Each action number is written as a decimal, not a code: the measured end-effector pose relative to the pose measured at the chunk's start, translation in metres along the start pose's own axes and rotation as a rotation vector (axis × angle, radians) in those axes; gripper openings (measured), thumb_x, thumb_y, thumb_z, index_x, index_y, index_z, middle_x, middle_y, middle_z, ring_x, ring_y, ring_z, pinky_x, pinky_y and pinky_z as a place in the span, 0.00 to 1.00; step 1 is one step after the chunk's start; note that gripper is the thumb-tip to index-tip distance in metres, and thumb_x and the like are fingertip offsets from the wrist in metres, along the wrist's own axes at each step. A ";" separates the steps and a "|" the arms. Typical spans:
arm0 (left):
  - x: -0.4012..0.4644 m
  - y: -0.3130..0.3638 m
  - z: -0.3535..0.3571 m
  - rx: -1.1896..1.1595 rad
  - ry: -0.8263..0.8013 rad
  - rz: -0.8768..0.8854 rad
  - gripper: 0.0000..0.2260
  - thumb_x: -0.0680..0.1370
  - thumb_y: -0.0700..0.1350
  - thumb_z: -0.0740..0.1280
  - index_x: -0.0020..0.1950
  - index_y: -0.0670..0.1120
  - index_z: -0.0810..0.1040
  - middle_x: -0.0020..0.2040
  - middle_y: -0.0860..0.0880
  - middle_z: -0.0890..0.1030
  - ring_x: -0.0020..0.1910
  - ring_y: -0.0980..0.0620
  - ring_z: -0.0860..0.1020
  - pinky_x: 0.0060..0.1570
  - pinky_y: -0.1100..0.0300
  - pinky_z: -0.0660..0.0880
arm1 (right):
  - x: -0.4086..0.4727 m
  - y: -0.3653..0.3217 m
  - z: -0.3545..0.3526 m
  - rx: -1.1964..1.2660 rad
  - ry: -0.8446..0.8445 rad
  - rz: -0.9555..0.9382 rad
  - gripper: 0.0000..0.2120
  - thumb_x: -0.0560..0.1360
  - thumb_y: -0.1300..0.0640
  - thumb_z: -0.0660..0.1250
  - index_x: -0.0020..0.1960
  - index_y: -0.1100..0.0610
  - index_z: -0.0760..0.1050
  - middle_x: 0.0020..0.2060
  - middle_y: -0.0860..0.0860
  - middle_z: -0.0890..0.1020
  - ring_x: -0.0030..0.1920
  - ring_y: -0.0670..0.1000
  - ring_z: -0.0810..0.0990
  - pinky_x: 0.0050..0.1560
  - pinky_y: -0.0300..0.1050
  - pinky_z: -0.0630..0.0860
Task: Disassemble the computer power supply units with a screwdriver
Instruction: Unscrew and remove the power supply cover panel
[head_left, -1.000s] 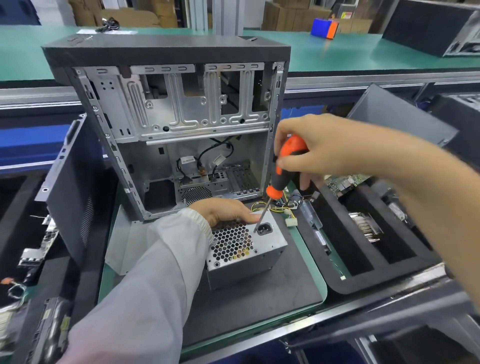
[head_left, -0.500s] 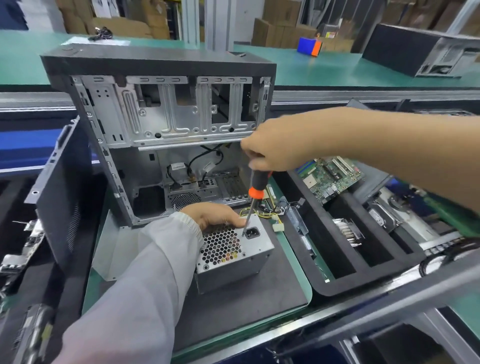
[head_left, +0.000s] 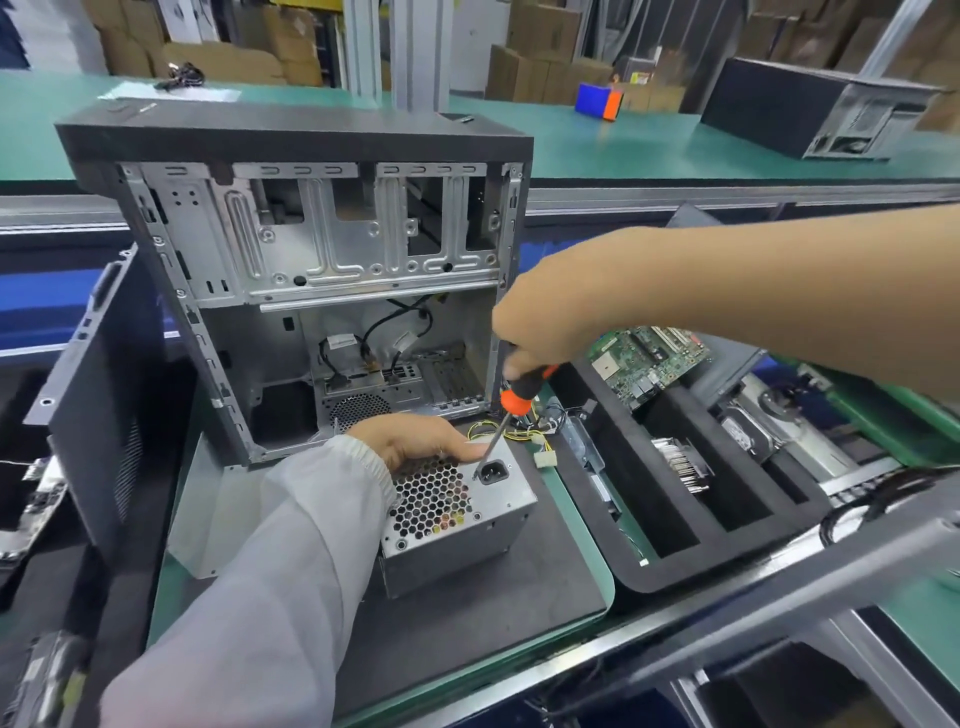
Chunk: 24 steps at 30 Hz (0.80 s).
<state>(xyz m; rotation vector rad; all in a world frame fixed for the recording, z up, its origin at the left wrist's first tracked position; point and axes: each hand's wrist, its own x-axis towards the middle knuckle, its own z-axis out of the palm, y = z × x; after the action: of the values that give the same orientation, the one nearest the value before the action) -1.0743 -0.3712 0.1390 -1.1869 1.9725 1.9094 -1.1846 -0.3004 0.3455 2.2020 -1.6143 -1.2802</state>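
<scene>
Power supply unit (head_left: 457, 525) sat on the black mat (head_left: 467, 623) near the worktop's front edge. Left hand (head_left: 415, 441) lay flat on top, fingers straight. Right hand (head_left: 550, 317) gripped the screwdriver (head_left: 511, 410), fingers clamped round its handle, tip beside the socket (head_left: 492, 472).

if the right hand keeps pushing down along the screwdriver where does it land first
Most likely the top face of the power supply unit: the right hand aims the screwdriver at a spot just left of the power socket, beside the left hand.
</scene>
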 end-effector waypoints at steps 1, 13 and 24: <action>0.001 -0.001 0.000 0.004 0.005 0.001 0.23 0.69 0.58 0.68 0.53 0.41 0.82 0.57 0.42 0.81 0.52 0.47 0.76 0.65 0.53 0.69 | -0.001 0.000 -0.001 -0.028 -0.037 -0.017 0.19 0.80 0.44 0.59 0.41 0.60 0.70 0.47 0.57 0.79 0.43 0.58 0.82 0.42 0.48 0.78; 0.004 -0.002 -0.003 0.082 0.015 -0.020 0.18 0.75 0.56 0.66 0.55 0.44 0.81 0.66 0.45 0.77 0.68 0.45 0.71 0.74 0.47 0.57 | -0.008 -0.022 0.006 -0.376 0.043 -0.114 0.13 0.82 0.58 0.56 0.64 0.58 0.71 0.45 0.52 0.75 0.36 0.51 0.71 0.31 0.43 0.66; 0.007 -0.004 -0.004 0.085 0.041 -0.027 0.15 0.78 0.56 0.65 0.55 0.45 0.81 0.70 0.44 0.73 0.70 0.46 0.68 0.73 0.49 0.57 | -0.012 -0.033 0.011 -0.395 0.100 -0.146 0.12 0.80 0.57 0.58 0.61 0.55 0.75 0.42 0.50 0.75 0.41 0.53 0.73 0.31 0.44 0.64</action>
<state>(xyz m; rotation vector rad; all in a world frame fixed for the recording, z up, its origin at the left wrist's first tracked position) -1.0752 -0.3772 0.1328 -1.2337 2.0256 1.7834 -1.1686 -0.2729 0.3270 2.1220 -1.0705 -1.3611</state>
